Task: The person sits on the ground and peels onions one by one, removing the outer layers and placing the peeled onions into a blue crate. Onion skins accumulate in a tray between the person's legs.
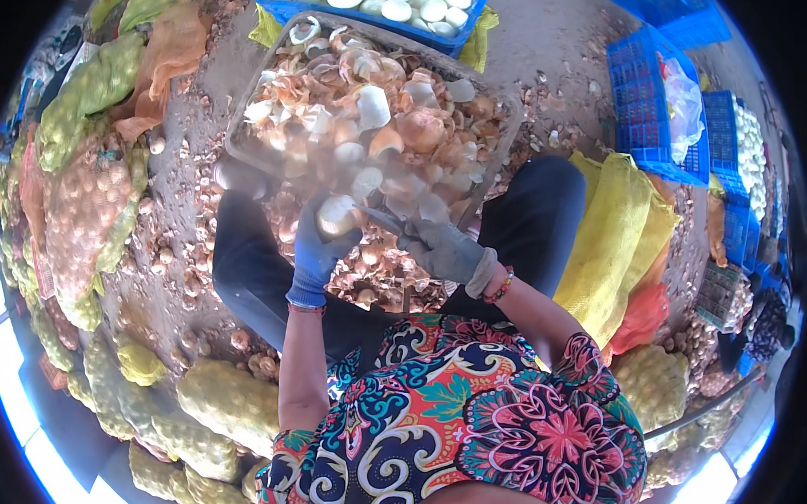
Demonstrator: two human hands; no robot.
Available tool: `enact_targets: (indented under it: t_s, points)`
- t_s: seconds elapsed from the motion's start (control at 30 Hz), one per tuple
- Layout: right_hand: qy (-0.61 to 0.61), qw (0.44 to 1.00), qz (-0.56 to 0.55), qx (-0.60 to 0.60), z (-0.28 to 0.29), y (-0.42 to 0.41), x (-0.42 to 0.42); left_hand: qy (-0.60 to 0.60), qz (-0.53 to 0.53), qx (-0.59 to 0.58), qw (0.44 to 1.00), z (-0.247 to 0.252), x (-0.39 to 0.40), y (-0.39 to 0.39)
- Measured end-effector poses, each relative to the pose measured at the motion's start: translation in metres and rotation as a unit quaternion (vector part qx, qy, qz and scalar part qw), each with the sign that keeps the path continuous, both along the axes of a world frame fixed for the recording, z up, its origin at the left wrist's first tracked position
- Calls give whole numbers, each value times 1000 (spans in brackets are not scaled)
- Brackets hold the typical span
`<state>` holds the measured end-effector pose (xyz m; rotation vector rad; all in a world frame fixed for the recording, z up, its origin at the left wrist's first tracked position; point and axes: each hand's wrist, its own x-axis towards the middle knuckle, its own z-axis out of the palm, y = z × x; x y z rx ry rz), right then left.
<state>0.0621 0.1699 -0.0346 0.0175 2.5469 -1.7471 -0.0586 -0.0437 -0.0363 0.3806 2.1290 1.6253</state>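
Note:
My left hand [318, 248], in a blue knitted glove, grips a partly peeled onion [339, 216] between the knees. My right hand [443, 249], in a dirty grey glove, is closed around a knife, whose blade [379, 219] reaches to the onion's right side. Just beyond both hands lies a wide shallow tray [516, 125] heaped with onion skins [426, 128] and cut onion pieces. Behind it a blue plastic crate [459, 45] holds peeled white onions [396, 10]. The knife's handle is hidden in the right hand.
Mesh sacks of onions [85, 210] line the left, with more sacks [229, 401] behind me. Yellow woven sacks [599, 225] lie by my right knee. Blue crates [645, 103] stand farther right. Onion skins and loose onions [240, 339] litter the floor. Another person [769, 326] is at the far right.

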Motion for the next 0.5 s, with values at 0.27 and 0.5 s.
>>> enact_targets:
  t_s: [0.27,0.5]
  points:
    - [-59,994,12,91,-24,7,38,-117,113,346,924,13,-2,26]
    - [98,986,-110,78,23,-2,6,-56,134,222,964,32,13,47]
